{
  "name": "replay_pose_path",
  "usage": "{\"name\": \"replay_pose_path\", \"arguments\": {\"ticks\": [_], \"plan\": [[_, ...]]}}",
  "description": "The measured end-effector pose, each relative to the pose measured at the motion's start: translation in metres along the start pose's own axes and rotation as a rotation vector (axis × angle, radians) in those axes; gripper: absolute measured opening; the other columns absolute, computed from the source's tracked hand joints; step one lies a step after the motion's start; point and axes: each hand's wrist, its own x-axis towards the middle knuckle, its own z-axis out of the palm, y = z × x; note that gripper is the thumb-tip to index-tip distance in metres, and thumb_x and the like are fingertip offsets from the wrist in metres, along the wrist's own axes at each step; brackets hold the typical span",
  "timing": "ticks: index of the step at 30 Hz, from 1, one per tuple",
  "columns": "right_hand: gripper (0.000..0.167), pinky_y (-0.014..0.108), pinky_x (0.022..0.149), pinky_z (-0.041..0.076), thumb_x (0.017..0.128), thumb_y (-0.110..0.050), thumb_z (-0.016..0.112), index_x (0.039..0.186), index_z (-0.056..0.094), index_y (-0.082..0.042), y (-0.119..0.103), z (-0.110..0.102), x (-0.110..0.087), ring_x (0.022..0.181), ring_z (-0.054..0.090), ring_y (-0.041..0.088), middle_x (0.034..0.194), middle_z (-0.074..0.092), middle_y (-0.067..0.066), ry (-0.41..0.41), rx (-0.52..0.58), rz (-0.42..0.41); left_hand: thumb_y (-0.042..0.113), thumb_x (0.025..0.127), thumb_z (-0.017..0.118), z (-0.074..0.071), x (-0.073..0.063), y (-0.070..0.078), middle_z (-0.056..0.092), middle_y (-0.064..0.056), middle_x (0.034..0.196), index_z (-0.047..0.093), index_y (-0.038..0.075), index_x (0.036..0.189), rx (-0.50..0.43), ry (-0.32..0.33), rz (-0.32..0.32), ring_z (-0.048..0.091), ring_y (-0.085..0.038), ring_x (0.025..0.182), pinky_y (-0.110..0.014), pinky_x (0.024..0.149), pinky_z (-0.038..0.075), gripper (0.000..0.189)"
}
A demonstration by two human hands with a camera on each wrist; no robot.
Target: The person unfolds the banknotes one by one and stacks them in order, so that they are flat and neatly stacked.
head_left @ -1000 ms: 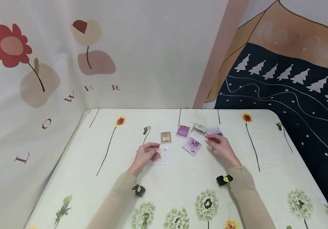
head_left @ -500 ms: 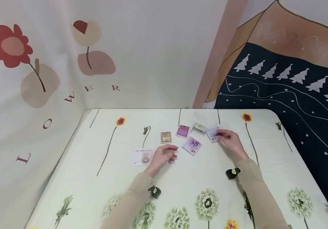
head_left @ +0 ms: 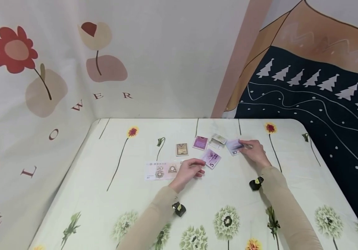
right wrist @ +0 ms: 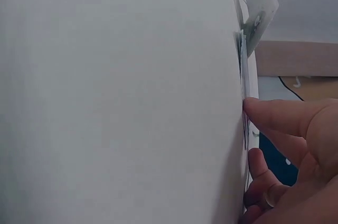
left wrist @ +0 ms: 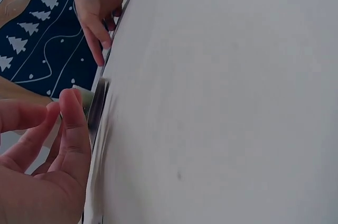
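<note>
In the head view, my right hand (head_left: 254, 152) pinches the right edge of a folded banknote (head_left: 233, 147) marked 10. In the right wrist view, the thumb lies on that note's edge while a finger sits behind it. My left hand (head_left: 189, 172) hovers with loosely bent fingers beside a folded purple banknote (head_left: 211, 159) marked 5, its fingertips near the note's lower left corner. Nothing shows between the thumb and fingers in the left wrist view. Partly covered by the left hand, a flat pinkish banknote (head_left: 159, 171) marked 20 lies to its left.
Further back on the flowered tablecloth (head_left: 229, 187) lie a folded brown note (head_left: 181, 149), a folded purple note (head_left: 200, 142) and a half-raised greenish folded note (head_left: 219, 139). A curtain (head_left: 166, 69) stands behind the table's far edge.
My left hand has left the 20 banknote and moved right, towards the 5 banknote. My right hand has moved slightly right, onto the edge of the 10 banknote.
</note>
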Motion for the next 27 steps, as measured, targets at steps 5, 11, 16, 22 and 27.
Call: {"name": "replay_pose_path", "arguments": {"ticks": [5, 11, 16, 22, 27], "plan": [[0.046, 0.061, 0.108, 0.017, 0.087, -0.009, 0.067, 0.131, 0.056, 0.000, 0.003, -0.002, -0.001, 0.132, 0.026, 0.049, 0.140, 0.033, 0.031, 0.000, 0.057, 0.011, -0.009, 0.091, 0.051, 0.015, 0.010, -0.001, 0.062, -0.029, 0.109, 0.060, -0.012, 0.117, -0.050, -0.023, -0.010, 0.066, -0.036, 0.090, -0.040, 0.079, 0.056, 0.028], [0.047, 0.060, 0.108, 0.018, 0.085, -0.008, 0.069, 0.129, 0.057, 0.002, 0.006, -0.003, -0.003, 0.131, 0.028, 0.049, 0.139, 0.034, 0.032, -0.004, 0.074, -0.016, -0.009, 0.090, 0.056, 0.040, 0.026, 0.002, 0.061, -0.028, 0.112, 0.060, -0.011, 0.118, -0.049, -0.019, -0.014, 0.062, -0.039, 0.099, -0.039, 0.083, 0.055, 0.029], [0.046, 0.059, 0.108, 0.019, 0.085, -0.007, 0.070, 0.128, 0.058, 0.003, 0.008, -0.003, -0.003, 0.130, 0.029, 0.049, 0.138, 0.036, 0.032, -0.001, 0.070, -0.031, -0.006, 0.089, 0.058, 0.058, 0.043, 0.004, 0.060, -0.021, 0.117, 0.059, -0.008, 0.122, -0.013, -0.029, -0.027, 0.062, -0.030, 0.102, -0.030, 0.082, 0.054, 0.033], [0.045, 0.058, 0.110, 0.017, 0.084, -0.005, 0.070, 0.127, 0.059, 0.004, 0.008, -0.003, -0.004, 0.132, 0.029, 0.048, 0.139, 0.038, 0.032, -0.004, 0.084, -0.055, -0.003, 0.084, 0.061, 0.074, 0.063, 0.004, 0.058, -0.019, 0.122, 0.055, -0.004, 0.129, -0.002, -0.016, -0.034, 0.061, -0.027, 0.106, -0.028, 0.085, 0.053, 0.046], [0.044, 0.059, 0.109, 0.019, 0.085, -0.004, 0.069, 0.127, 0.059, 0.005, 0.005, -0.003, -0.006, 0.130, 0.031, 0.047, 0.136, 0.041, 0.032, 0.000, 0.080, -0.054, 0.001, 0.083, 0.065, 0.084, 0.069, 0.008, 0.052, -0.023, 0.132, 0.051, -0.001, 0.134, -0.005, -0.020, -0.029, 0.055, -0.031, 0.118, -0.030, 0.092, 0.049, 0.053]]}}
